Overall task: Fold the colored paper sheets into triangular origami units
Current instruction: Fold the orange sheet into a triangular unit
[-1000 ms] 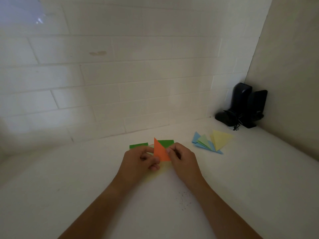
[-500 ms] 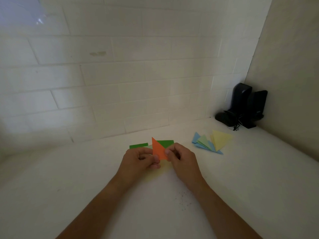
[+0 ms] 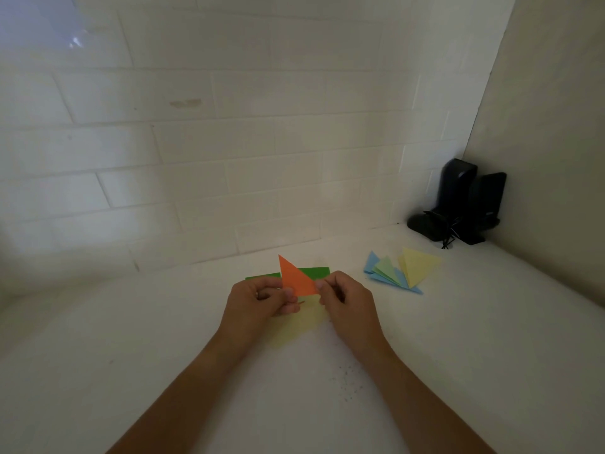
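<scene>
Both forearms reach forward over the white tabletop (image 3: 458, 339) and converge, the hands meeting near its middle. The left hand (image 3: 258, 299) is curled, its thumb and bent fingers pinching the left lower edge of an orange paper triangle (image 3: 296, 278). The right hand (image 3: 347, 303) is likewise curled, thumb and forefinger pinching the triangle's lower right corner. The triangle stands up between the two sets of fingertips, its sharp tip pointing up and slightly left, raised off the table. Just beyond the fingers lies a green paper sheet (image 3: 316, 271), partly hidden by the triangle. Beneath the hands, toward the wrists, a pale yellow sheet (image 3: 301, 326) lies flat. Well to the right of the right-hand fingers sits a fan of folded blue, green and yellow triangular units (image 3: 402, 268), with black speakers (image 3: 458, 201) in the corner beyond.
</scene>
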Demonstrator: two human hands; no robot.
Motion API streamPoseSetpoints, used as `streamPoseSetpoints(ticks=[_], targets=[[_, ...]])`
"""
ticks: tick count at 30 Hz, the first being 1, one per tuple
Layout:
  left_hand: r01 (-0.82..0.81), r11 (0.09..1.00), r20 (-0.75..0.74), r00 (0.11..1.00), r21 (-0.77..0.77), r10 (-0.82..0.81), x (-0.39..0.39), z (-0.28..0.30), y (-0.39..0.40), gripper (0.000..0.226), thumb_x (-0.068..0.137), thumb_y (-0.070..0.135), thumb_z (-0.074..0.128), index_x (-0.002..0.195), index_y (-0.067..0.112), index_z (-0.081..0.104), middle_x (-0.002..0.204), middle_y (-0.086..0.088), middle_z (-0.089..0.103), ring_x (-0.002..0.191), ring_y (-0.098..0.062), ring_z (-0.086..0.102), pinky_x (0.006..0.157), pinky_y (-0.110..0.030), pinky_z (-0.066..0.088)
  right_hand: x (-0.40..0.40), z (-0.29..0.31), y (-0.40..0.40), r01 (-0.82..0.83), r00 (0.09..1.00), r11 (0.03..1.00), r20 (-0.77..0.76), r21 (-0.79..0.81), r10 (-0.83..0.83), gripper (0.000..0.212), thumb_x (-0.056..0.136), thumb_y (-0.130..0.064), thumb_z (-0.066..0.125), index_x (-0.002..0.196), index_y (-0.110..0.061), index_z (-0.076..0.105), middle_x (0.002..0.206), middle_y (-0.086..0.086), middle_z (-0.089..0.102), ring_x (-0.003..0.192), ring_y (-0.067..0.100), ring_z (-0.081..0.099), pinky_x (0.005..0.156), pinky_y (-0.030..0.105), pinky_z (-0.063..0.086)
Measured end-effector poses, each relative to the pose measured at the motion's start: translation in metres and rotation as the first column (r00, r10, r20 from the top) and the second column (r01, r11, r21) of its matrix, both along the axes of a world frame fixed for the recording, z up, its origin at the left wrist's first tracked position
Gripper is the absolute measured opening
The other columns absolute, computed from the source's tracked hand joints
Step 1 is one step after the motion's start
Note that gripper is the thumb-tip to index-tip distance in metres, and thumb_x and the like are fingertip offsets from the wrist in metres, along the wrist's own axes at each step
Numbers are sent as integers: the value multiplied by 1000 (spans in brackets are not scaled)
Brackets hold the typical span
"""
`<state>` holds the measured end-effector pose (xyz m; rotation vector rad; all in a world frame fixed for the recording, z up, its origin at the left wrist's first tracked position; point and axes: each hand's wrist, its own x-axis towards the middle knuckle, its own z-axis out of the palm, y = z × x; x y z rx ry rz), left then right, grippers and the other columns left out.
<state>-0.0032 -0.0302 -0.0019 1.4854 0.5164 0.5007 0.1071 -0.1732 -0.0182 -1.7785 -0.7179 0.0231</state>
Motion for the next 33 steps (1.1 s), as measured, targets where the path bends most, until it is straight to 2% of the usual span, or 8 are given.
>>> streamPoseSetpoints(ticks=[3, 7, 11, 13, 16, 22, 25, 33], targets=[[-14, 1000, 17, 1000, -22, 14, -1, 0, 2, 18, 93, 3, 73, 109, -2, 72, 89, -19, 79, 83, -26, 80, 79, -25, 62, 0, 0, 0, -5, 1000, 1000, -5, 2, 5, 25, 101, -20, 62, 77, -14, 61, 66, 0, 61, 54, 1, 45, 55, 14, 38], [32, 999, -9, 999, -33, -32, -2, -1, 0, 17, 95, 7, 72, 110, 0, 71, 91, -17, 80, 86, -26, 79, 85, -30, 62, 2, -3, 0, -3, 1000, 999, 28, -34, 4, 23, 103, -14, 57, 80, -11, 59, 67, -2, 61, 58, 1, 50, 56, 14, 39], [115, 993, -33, 993, -1, -115, -2, 1, -3, 13, 96, 10, 71, 108, 7, 75, 89, -15, 79, 82, -21, 78, 74, -22, 58, 3, -5, -1, -17, 999, 999, 40, -42, 19, 21, 102, -12, 57, 82, -9, 62, 69, -1, 63, 61, 1, 52, 58, 13, 41], [135, 991, -30, 991, 23, -134, -3, 0, -2, 12, 94, 11, 74, 104, 8, 77, 89, -15, 79, 79, -20, 77, 77, -24, 58, 2, -4, -1, -50, 998, 998, 48, -49, 52, 19, 102, -12, 59, 84, -11, 65, 69, -4, 64, 63, 0, 54, 60, 12, 41], [132, 991, -13, 991, 30, -131, -3, -2, 0, 9, 92, 10, 76, 99, 6, 80, 88, -17, 79, 80, -23, 77, 81, -29, 59, 2, -3, 0, -80, 996, 996, 42, -38, 82, 17, 101, -15, 60, 85, -14, 67, 70, -5, 65, 64, 2, 56, 61, 13, 42], [126, 992, 19, 992, 2, -126, -2, 0, -1, 17, 90, 6, 76, 107, 7, 79, 94, -15, 80, 85, -24, 78, 77, -24, 60, 0, -2, 0, -135, 991, 990, 15, -44, 136, 19, 100, -20, 64, 83, -26, 64, 72, -5, 64, 62, 1, 52, 61, 14, 42], [125, 992, 22, 992, -4, -125, -1, -2, -1, 19, 90, 5, 77, 108, 7, 78, 97, -14, 80, 89, -26, 79, 83, -28, 62, 0, -1, 0, -134, 991, 990, 17, -38, 135, 21, 100, -13, 62, 82, -24, 64, 71, -7, 65, 63, 1, 54, 61, 13, 43], [100, 995, 32, 995, -17, -99, 0, 1, -2, 18, 89, 1, 76, 107, 5, 78, 95, -14, 80, 86, -25, 79, 74, -22, 60, 1, -2, 1, -111, 994, 994, -26, -14, 111, 21, 102, -12, 58, 84, -19, 67, 71, -6, 69, 63, 2, 59, 64, 12, 45]])
